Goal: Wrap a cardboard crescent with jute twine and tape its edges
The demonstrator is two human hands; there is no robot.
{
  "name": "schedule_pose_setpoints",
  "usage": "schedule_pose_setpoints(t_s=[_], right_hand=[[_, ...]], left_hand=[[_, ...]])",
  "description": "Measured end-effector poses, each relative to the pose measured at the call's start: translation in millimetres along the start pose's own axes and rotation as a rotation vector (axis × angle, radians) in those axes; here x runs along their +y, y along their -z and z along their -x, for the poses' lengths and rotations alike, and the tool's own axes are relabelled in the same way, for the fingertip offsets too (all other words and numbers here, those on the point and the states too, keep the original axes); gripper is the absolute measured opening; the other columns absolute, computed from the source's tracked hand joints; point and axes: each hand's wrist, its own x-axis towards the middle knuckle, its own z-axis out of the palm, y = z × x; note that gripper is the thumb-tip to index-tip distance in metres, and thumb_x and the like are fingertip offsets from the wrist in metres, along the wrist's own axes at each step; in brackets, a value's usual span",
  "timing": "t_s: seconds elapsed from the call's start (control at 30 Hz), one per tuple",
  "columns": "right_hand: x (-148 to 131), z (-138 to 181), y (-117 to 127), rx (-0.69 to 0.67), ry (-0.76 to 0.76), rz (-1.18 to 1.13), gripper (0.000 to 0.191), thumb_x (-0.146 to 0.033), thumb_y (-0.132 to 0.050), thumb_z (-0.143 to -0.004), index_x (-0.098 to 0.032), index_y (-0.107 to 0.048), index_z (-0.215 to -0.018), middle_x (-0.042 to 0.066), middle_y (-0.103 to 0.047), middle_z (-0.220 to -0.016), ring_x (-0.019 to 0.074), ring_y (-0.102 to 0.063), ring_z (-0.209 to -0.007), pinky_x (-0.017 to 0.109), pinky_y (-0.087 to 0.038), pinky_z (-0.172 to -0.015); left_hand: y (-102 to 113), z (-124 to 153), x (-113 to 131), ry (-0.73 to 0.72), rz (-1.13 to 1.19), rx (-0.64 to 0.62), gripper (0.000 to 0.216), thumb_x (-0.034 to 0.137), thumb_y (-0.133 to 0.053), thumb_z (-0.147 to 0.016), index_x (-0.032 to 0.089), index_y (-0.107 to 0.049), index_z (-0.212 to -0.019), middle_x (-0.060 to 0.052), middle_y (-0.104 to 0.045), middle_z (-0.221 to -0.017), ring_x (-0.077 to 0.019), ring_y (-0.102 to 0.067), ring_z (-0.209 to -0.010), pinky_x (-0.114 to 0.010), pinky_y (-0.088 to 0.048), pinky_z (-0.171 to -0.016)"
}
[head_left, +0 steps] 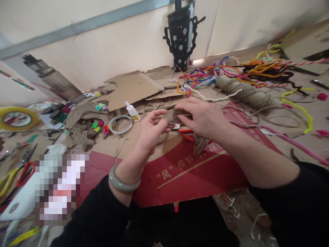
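A curved band of brown twine laid in close rows [175,114] is held up between my two hands. My left hand [150,133], with a pale bangle at the wrist, pinches its left end between thumb and fingers. My right hand [202,115] grips the band from above on the other side, fingers bent over it. Part of the band is hidden by my right hand. A twine end [200,144] shows below that hand. Red-handled scissors [187,134] lie beneath, partly covered. From a cord-wound roll [246,92], a strand runs toward my right hand.
A twine piece with small bright flowers [86,115], a ring of white tape [120,124] and a glue bottle [133,111] lie left. Fuzzy coloured stems [267,70] heap at right. A black tumbler [180,39] stands behind. Red cardboard [159,178] lies under my arms.
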Motion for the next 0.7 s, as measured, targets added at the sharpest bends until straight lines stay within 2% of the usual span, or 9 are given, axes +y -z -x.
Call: schedule_pose_setpoints(t_s=[0.1, 0.17, 0.3, 0.37, 0.47, 0.57, 0.7], right_hand=[[-0.3, 1.4, 4.1, -0.037, 0.049, -0.01, 0.028, -0.026, -0.055, -0.089, -0.022, -0.071, -0.111, 0.006, -0.071, -0.112, 0.0201, -0.065, -0.091, 0.029, -0.043, -0.07], [-1.4, 2.7, 5.6, -0.063, 0.089, -0.014, 0.028, -0.028, -0.054, -0.09, -0.023, -0.071, -0.111, 0.006, -0.071, -0.112, 0.0196, -0.065, -0.09, 0.029, -0.042, -0.069], [-3.8, 4.5, 6.2, -0.127, 0.18, -0.024, 0.028, -0.028, -0.053, -0.091, -0.023, -0.071, -0.112, 0.007, -0.071, -0.109, 0.0183, -0.065, -0.088, 0.028, -0.041, -0.068], [-3.7, 5.0, 5.8, -0.143, 0.213, -0.024, 0.027, -0.026, -0.052, -0.092, -0.022, -0.071, -0.111, 0.007, -0.071, -0.108, 0.0175, -0.064, -0.088, 0.027, -0.041, -0.068], [-1.4, 5.8, 5.0, -0.12, 0.246, -0.008, 0.026, -0.026, -0.052, -0.092, -0.022, -0.072, -0.108, 0.007, -0.069, -0.111, 0.0162, -0.063, -0.087, 0.026, -0.041, -0.067], [0.9, 7.0, 5.0, -0.063, 0.274, 0.019, 0.023, -0.024, -0.051, -0.093, -0.021, -0.072, -0.103, 0.007, -0.068, -0.113, 0.0147, -0.063, -0.085, 0.025, -0.039, -0.063], [-0.7, 8.1, 7.2, 0.012, 0.268, 0.097, 0.022, -0.021, -0.051, -0.093, -0.021, -0.073, -0.092, 0.005, -0.069, -0.105, 0.013, -0.062, -0.083, 0.025, -0.034, -0.057]], left_hand=[[5.2, -0.3, 2.4, 0.026, -0.013, -0.056, 0.03, 0.031, -0.074, -0.069, 0.017, -0.06, -0.091, 0.001, -0.068, -0.072, -0.012, -0.069, -0.056, -0.019, -0.052, -0.052], [8.3, -0.5, 4.5, 0.053, -0.04, -0.109, 0.032, 0.033, -0.076, -0.068, 0.016, -0.062, -0.092, 0.0, -0.069, -0.076, -0.0116, -0.068, -0.055, -0.02, -0.052, -0.05], [10.6, 0.9, 8.9, 0.18, -0.137, -0.265, 0.025, 0.02, -0.073, -0.067, 0.015, -0.068, -0.09, -0.002, -0.07, -0.075, -0.0101, -0.067, -0.057, -0.018, -0.052, -0.055], [9.8, 2.4, 9.9, 0.222, -0.163, -0.299, 0.02, 0.013, -0.07, -0.067, 0.016, -0.068, -0.086, -0.001, -0.07, -0.07, -0.0093, -0.067, -0.058, -0.016, -0.051, -0.055], [7.8, 3.7, 9.0, 0.225, -0.169, -0.286, 0.017, 0.011, -0.067, -0.067, 0.016, -0.068, -0.083, -0.001, -0.07, -0.07, -0.0088, -0.067, -0.059, -0.015, -0.051, -0.055], [6.2, 3.1, 7.0, 0.206, -0.181, -0.201, 0.018, 0.012, -0.067, -0.066, 0.016, -0.067, -0.084, -0.002, -0.07, -0.072, -0.0094, -0.067, -0.058, -0.016, -0.05, -0.053], [4.5, 2.2, 6.9, 0.148, -0.156, -0.119, 0.016, 0.014, -0.068, -0.065, 0.015, -0.064, -0.08, -0.002, -0.069, -0.069, -0.0093, -0.065, -0.055, -0.017, -0.051, -0.052]])
